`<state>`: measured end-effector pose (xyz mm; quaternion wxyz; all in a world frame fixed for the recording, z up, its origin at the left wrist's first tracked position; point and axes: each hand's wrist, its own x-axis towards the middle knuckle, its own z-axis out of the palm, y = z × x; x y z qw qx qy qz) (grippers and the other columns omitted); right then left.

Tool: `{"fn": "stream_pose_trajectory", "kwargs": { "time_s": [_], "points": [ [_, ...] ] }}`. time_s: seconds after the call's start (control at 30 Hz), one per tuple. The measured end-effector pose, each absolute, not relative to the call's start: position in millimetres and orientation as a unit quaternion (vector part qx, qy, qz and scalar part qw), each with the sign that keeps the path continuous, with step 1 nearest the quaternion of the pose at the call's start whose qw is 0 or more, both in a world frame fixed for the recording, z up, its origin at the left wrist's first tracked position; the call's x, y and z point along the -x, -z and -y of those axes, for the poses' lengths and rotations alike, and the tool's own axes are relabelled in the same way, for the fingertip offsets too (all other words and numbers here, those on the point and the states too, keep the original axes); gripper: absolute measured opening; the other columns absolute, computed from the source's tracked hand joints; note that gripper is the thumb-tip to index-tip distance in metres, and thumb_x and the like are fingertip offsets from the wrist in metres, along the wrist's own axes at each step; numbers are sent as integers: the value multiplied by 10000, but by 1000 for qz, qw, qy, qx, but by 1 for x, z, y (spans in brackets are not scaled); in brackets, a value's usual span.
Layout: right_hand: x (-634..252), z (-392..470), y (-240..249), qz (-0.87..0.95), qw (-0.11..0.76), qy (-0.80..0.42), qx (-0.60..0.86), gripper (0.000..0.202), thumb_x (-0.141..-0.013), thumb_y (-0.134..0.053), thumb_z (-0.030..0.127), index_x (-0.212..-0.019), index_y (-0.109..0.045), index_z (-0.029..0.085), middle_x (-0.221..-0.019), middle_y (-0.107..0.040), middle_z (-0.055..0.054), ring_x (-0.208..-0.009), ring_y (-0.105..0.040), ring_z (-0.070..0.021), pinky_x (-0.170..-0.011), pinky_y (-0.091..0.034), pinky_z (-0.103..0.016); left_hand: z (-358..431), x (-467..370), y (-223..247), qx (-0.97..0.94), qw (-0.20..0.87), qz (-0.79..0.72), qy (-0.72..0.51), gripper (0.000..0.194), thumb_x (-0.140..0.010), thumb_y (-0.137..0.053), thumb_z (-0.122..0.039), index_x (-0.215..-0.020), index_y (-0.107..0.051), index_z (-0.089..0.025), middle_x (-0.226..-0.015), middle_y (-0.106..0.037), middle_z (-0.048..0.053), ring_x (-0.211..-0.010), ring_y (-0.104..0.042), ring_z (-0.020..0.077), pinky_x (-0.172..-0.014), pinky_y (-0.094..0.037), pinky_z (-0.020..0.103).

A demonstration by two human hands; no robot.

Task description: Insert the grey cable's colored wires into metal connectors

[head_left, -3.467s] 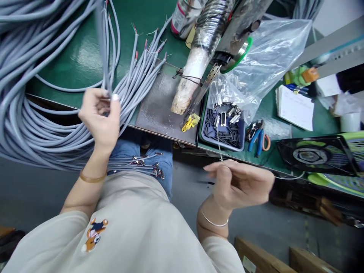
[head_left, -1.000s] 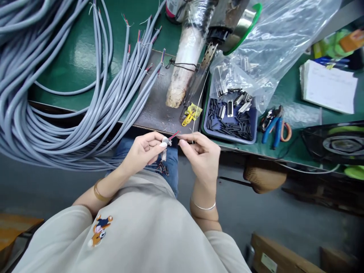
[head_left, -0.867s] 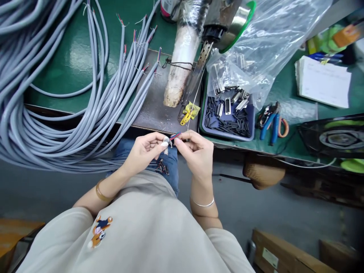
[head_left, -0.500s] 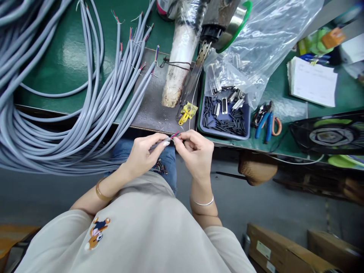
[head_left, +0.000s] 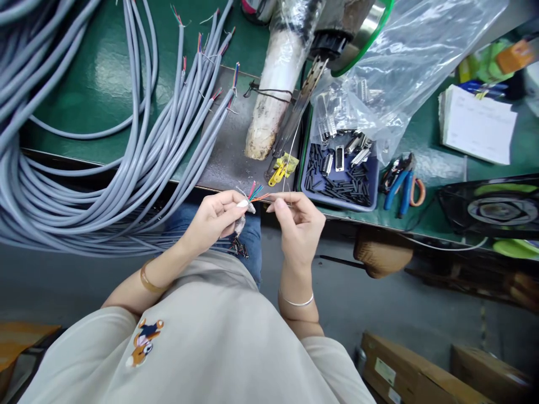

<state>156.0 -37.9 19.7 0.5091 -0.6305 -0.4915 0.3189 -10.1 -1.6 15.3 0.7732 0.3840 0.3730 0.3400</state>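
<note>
My left hand (head_left: 219,216) is closed on the end of a grey cable, just off the front edge of the bench. Thin coloured wires (head_left: 256,192), red, blue, green and orange, fan out from that end. My right hand (head_left: 298,221) pinches the tip of an orange wire between thumb and forefinger. Just behind the hands lies a dark metal plate (head_left: 227,163) with a yellow clip (head_left: 278,173) on it. A bundle of grey cables (head_left: 168,146) with stripped ends rests at the left.
A blue tray (head_left: 337,201) of black tubes and metal connectors stands right of the plate, under a plastic bag (head_left: 412,50). Further right are blue-handled pliers (head_left: 400,188), a paper stack (head_left: 478,123) and a black fan (head_left: 497,207). A wrapped white tube (head_left: 269,95) leans behind.
The coloured wires have spread from a tight bunch into a fan. My right hand has moved slightly right, away from my left. The view has shifted a little.
</note>
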Motion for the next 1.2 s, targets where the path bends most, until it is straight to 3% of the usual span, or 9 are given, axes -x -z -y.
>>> {"fn": "stream_pose_trajectory", "kwargs": {
  "time_s": [0.13,0.43,0.6,0.7,0.87,0.97,1.07,1.2],
  "points": [
    [-157,37,-20,489,505,-343,623,153,-880,-695,344,-878,-766,210,-770,-707,-17,-620,-592,-110,-479,-392,-218,2,9,-15,-389,769,-374,-343,446,-798,-793,-553,-829,-623,-142,-531,-584,-30,-346,-340,23,-351,-174,179],
    [-156,31,-17,468,509,-389,609,120,-832,-746,330,-807,-746,212,-697,-653,9,-594,-554,-96,-466,-368,-200,2,6,-17,-406,768,-360,-341,458,-794,-802,-554,-819,-610,-139,-541,-591,-29,-349,-341,19,-360,-195,176],
    [-158,36,-13,484,537,-311,617,167,-890,-695,361,-987,-759,241,-838,-700,-21,-639,-585,-116,-495,-416,-234,2,7,-15,-397,777,-356,-333,436,-833,-769,-540,-842,-633,-125,-541,-591,-23,-345,-340,18,-362,-186,174],
    [-159,40,-13,533,531,-255,608,155,-919,-689,341,-1029,-771,268,-863,-696,-14,-562,-496,-94,-483,-361,-254,2,9,-14,-395,783,-354,-324,443,-825,-772,-549,-841,-641,-126,-541,-595,-20,-336,-333,18,-353,-167,176],
    [-162,42,-18,588,475,-206,621,83,-915,-698,288,-892,-748,225,-819,-684,-4,-504,-373,-72,-504,-345,-270,1,10,-15,-396,783,-354,-325,433,-828,-769,-545,-826,-632,-135,-544,-598,-20,-337,-342,19,-356,-181,174],
    [-167,42,-23,590,432,-299,613,172,-906,-705,326,-786,-695,203,-693,-613,28,-488,-343,-64,-486,-309,-254,1,11,-16,-401,778,-354,-330,430,-834,-765,-541,-823,-626,-134,-553,-591,-23,-343,-341,17,-356,-178,173],
    [-171,42,-24,562,426,-420,572,283,-910,-691,408,-720,-665,198,-613,-575,36,-494,-423,-77,-476,-322,-236,2,10,-16,-406,780,-351,-323,442,-823,-776,-547,-818,-623,-133,-541,-564,-34,-349,-336,19,-353,-182,173],
    [-172,41,-20,494,521,-380,584,329,-953,-630,462,-768,-714,203,-657,-645,5,-564,-543,-103,-543,-424,-241,3,11,-17,-408,783,-347,-316,437,-838,-759,-550,-823,-625,-135,-556,-588,-20,-351,-334,18,-360,-181,175]
  ]
}}
